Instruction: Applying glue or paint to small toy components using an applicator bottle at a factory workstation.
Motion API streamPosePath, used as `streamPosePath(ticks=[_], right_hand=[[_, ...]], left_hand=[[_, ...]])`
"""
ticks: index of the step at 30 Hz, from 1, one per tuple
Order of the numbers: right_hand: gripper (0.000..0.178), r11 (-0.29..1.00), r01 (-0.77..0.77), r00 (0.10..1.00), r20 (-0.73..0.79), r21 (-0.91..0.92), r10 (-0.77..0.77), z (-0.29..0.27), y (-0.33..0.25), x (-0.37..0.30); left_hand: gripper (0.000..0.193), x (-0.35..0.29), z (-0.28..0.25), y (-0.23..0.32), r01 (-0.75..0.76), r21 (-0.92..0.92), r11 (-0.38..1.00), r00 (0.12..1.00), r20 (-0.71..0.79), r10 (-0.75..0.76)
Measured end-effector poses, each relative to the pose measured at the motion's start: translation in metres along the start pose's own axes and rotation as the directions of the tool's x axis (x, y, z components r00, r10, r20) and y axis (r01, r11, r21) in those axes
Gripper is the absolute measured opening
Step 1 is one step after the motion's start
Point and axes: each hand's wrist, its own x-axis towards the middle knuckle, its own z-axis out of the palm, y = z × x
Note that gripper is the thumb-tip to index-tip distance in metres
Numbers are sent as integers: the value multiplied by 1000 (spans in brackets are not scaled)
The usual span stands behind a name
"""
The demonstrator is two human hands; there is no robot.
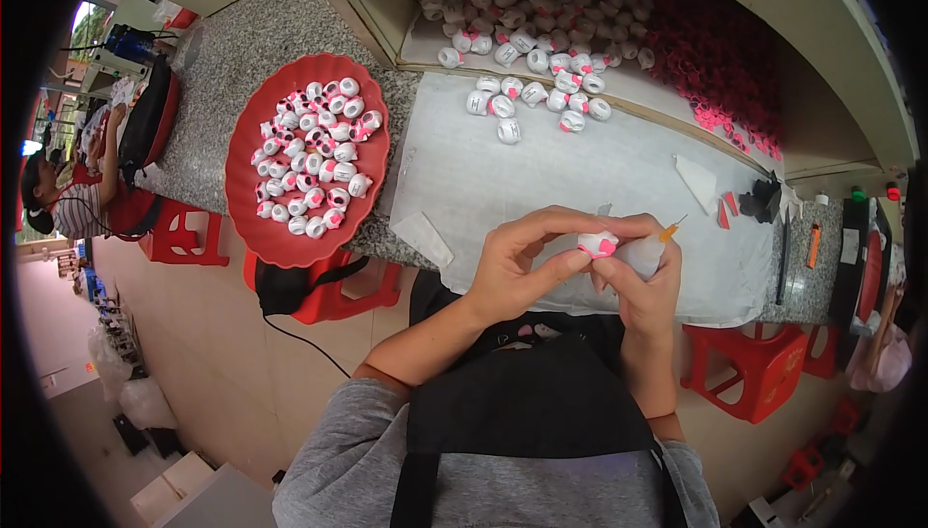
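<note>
Left fingers (559,272), right fingers (622,282) pinch white-pink piece (594,245); right also holds needle-tipped bottle (642,256).

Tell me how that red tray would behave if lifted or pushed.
The red tray looks thin and moulded, so it is probably stiff and fairly light. The small rounded pieces lie loose in it and would likely roll if it tilted. Its near edge seems to overhang the counter, so pushing that way might tip it.
</note>
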Motion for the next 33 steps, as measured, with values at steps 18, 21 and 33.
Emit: streamPosePath(ticks=[18, 21, 33], right_hand=[[36, 997, -77, 993, 86, -25, 79, 27, 0, 0], [47, 993, -67, 991, 110, -98, 78, 14, 0, 4], [45, 996, 82, 992, -93, -30, -84, -17, -7, -8]], left_hand=[[17, -9, -32, 33, -124, 289, 949, 991, -3, 131], [20, -17, -71, 57, -242, 717, 654, 816, -214, 537], [21, 51, -49, 1, 78, 992, 101, 975, -98, 202]])
